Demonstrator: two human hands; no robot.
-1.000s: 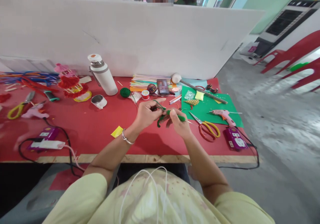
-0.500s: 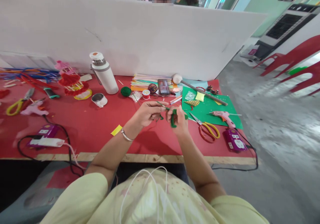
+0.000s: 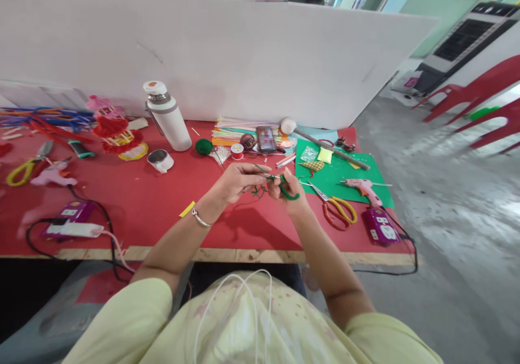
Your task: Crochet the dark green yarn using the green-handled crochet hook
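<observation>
Above the red table, my two hands are close together over green yarn work. My left hand [image 3: 241, 182] is closed in a pinch on green yarn [image 3: 259, 192], whose loose strands dangle below the fingers. My right hand [image 3: 287, 189] is closed around a thin metal crochet hook [image 3: 277, 177] that points toward my left fingertips. A narrow green crocheted strip [image 3: 291, 195] curls against the right hand. My fingers partly hide the hook tip and stitches. Beyond my left hand sits a dark green yarn ball [image 3: 203, 147].
Scissors [image 3: 335, 211] and a pink glue gun [image 3: 363, 188] lie right, near a purple power socket [image 3: 382, 226]. Behind my hands are a phone [image 3: 266, 139] and a red thread spool [image 3: 236, 151]. A white flask [image 3: 173, 123] and steel-lined cup [image 3: 161, 161] stand left.
The green strip has shifted and now curves out across the right hand. The hook shows more clearly between my hands. Both hands remain in nearly the same place.
</observation>
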